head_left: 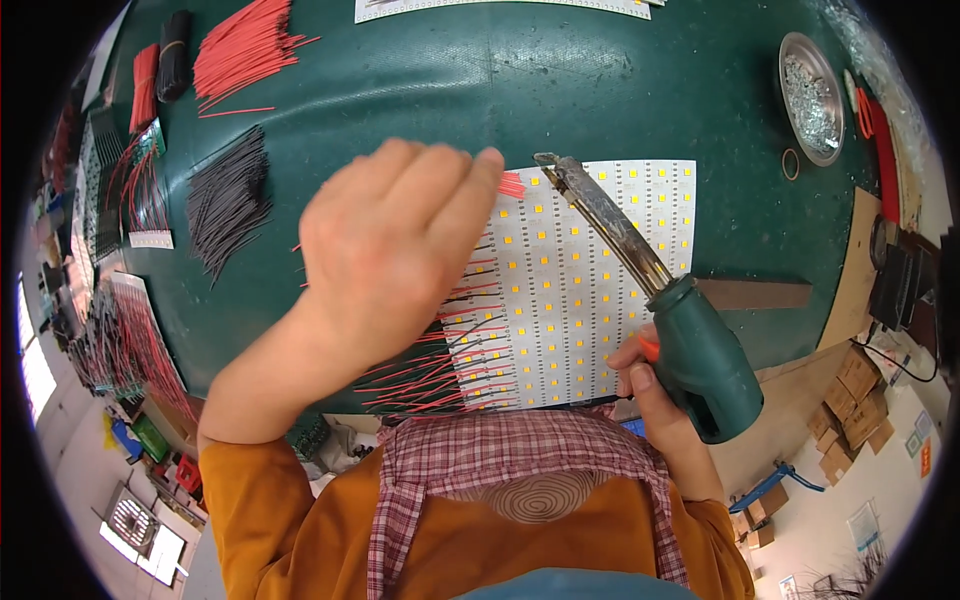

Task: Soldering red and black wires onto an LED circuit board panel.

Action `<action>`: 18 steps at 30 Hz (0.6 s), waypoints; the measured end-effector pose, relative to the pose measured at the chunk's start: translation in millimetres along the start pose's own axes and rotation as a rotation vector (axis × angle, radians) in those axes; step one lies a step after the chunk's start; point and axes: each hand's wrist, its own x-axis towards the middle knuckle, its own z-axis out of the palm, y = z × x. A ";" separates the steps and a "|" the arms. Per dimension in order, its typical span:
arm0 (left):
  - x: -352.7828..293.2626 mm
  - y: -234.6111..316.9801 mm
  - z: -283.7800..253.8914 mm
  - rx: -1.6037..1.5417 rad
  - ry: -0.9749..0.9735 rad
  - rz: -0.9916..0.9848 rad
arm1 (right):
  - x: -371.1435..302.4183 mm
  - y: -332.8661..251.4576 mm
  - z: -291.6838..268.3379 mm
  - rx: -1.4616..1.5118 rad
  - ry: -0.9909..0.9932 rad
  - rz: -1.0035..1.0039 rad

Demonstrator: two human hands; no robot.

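left hand (pixel 390 250) curled, fingers narrow, pinching red wires (pixel 512 185); ends jut out, presumably so they clear the fingertips. right hand (pixel 660 400) wraps iron (pixel 705 355), its tip angled to 11 o'clock; tip height unclear, far fingers hidden. led sheet (pixel 575 300) flat, 3 o'clock of left hand, which hides its 11 o'clock corner.

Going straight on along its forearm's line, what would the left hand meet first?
Across the green mat, probably the white panel at the picture's top edge, though the soldering tip lies close by on the right and depth is unclear.
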 end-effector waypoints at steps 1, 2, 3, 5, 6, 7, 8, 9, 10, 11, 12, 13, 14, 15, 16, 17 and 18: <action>-4.4 3.9 3.7 -0.006 0.018 0.014 | -0.2 0.8 0.4 0.002 -0.004 -0.001; -8.7 6.8 7.1 -0.013 0.035 0.027 | -1.1 2.3 1.1 -0.002 -0.018 -0.004; -12.1 8.0 9.2 -0.001 0.018 0.020 | -1.2 3.3 1.5 -0.007 -0.033 -0.006; -16.2 10.4 16.4 0.016 0.031 0.010 | -0.1 1.7 0.1 -0.117 -0.049 -0.065; -17.2 11.2 18.1 0.035 0.048 0.001 | 0.2 1.0 -0.2 -0.228 -0.063 -0.128; -16.7 11.1 18.9 0.033 0.048 0.001 | 0.4 1.8 0.3 -0.229 -0.062 -0.126; -16.2 11.0 19.4 0.038 0.051 0.003 | 0.3 3.1 1.2 -0.291 -0.051 -0.151; -15.9 10.9 19.8 0.044 0.054 0.005 | 0.0 4.4 2.1 -0.353 -0.040 -0.176; -16.1 10.9 20.1 0.043 0.054 0.005 | -0.5 5.9 2.9 -0.353 -0.040 -0.175; -16.3 11.0 20.3 0.045 0.055 0.001 | -1.2 7.3 3.7 -0.379 -0.033 -0.169; -16.5 11.1 20.5 0.047 0.056 -0.003 | -1.7 8.4 4.3 -0.404 -0.027 -0.162; -16.5 11.7 20.3 0.046 0.055 -0.003 | -2.3 9.0 5.0 -0.404 -0.027 -0.161; -15.9 12.4 20.0 0.053 0.046 -0.009 | -2.8 9.4 5.7 -0.381 -0.019 -0.136; -15.1 13.3 19.5 0.061 0.037 -0.014 | -3.2 9.7 6.2 -0.357 -0.010 -0.110; -13.7 15.0 18.1 0.061 0.036 -0.015 | -3.2 9.2 5.5 -0.357 -0.012 -0.110; -11.8 17.2 16.4 0.045 0.028 -0.037 | -3.0 8.4 4.1 -0.360 -0.027 -0.114; -10.8 18.2 15.1 0.029 0.019 -0.059 | -2.8 7.9 3.4 -0.363 -0.042 -0.119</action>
